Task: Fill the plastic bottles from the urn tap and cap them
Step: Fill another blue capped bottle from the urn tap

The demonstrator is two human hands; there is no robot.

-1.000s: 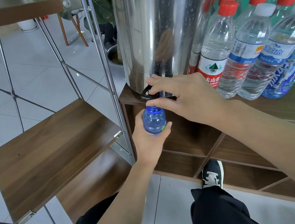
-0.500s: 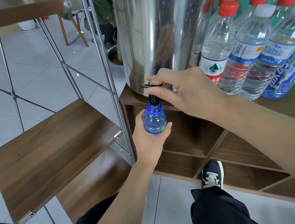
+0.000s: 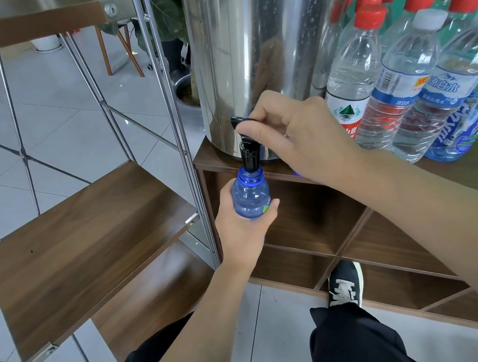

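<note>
A tall steel urn (image 3: 262, 48) stands on the wooden cabinet top (image 3: 476, 175). Its black tap (image 3: 248, 153) sticks out at the bottom front. My left hand (image 3: 245, 226) grips a small blue plastic bottle (image 3: 250, 193) upright, its open neck right under the spout. My right hand (image 3: 296, 136) pinches the tap's black lever (image 3: 238, 121), which is raised above the spout. The bottle's lower part is hidden in my left hand.
Several capped clear bottles (image 3: 355, 78) with red or white caps stand right of the urn. A metal-framed rack with wooden shelves (image 3: 81, 249) is at the left. Open cabinet compartments (image 3: 313, 216) lie below. My shoe (image 3: 346, 284) is on the tiled floor.
My right hand has lifted the tap lever from low over the spout to a raised position. The black spout now shows. The bottle has stayed under it.
</note>
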